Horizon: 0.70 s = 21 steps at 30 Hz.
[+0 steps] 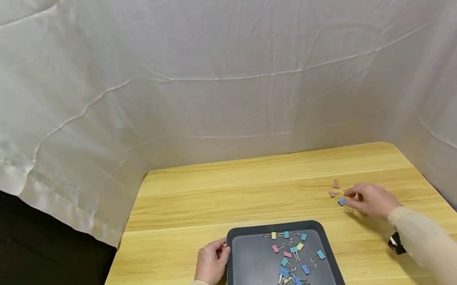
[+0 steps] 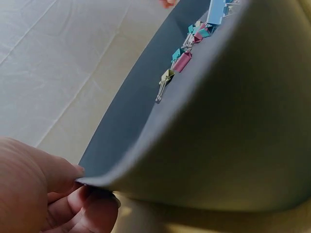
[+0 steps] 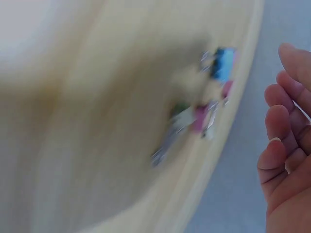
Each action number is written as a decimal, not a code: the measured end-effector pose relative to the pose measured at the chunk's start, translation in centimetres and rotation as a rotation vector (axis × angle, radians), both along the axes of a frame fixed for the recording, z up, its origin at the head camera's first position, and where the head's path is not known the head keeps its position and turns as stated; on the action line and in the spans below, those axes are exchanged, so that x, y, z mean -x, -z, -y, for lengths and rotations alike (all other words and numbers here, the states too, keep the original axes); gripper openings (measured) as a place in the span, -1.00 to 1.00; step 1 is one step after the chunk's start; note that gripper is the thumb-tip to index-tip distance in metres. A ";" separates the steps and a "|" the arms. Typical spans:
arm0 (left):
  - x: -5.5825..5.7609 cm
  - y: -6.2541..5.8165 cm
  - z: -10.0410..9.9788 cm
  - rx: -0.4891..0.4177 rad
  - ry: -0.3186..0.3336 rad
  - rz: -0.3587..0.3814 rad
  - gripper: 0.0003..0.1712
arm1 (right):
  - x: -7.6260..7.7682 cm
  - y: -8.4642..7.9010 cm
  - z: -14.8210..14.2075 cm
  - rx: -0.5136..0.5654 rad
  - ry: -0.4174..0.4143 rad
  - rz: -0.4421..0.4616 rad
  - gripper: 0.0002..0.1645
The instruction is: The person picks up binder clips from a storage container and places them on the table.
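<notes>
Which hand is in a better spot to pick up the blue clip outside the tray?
Probably the right hand: it looks empty and is close beside that blue clip on the table. The left hand is farther away, pinching the tray.

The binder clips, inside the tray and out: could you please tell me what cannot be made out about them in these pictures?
Head view: the right hand partly covers the loose clips outside the tray, so their count is uncertain.
Head view: overlapping clips in the tray partly hide one another.
Right wrist view: blur smears the loose clips' outlines.
Left wrist view: the top edge cuts off a large blue clip.
</notes>
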<state>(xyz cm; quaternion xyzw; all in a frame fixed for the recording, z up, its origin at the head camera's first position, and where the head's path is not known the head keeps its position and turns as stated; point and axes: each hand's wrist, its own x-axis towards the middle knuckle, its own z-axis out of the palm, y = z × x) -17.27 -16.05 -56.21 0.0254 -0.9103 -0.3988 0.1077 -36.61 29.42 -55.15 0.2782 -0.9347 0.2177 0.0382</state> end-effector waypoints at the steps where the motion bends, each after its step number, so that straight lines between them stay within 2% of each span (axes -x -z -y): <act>1: 0.0 0.0 0.0 -0.003 0.002 0.008 -0.72 | 0.0 -0.2 0.5 0.003 -0.012 -0.011 -0.73; 9: 0.1 -0.2 0.1 -0.053 0.011 0.047 -0.71 | -0.1 -1.3 4.4 0.060 -0.133 -0.100 -0.81; 14: 0.4 -0.2 0.4 -0.117 0.021 0.062 -0.70 | -0.6 -2.0 6.9 0.075 -0.169 -0.074 -0.75; 21: 1.0 -0.8 0.9 -0.127 0.016 0.110 -0.69 | -1.8 -2.4 10.6 0.066 -0.256 -0.084 -0.73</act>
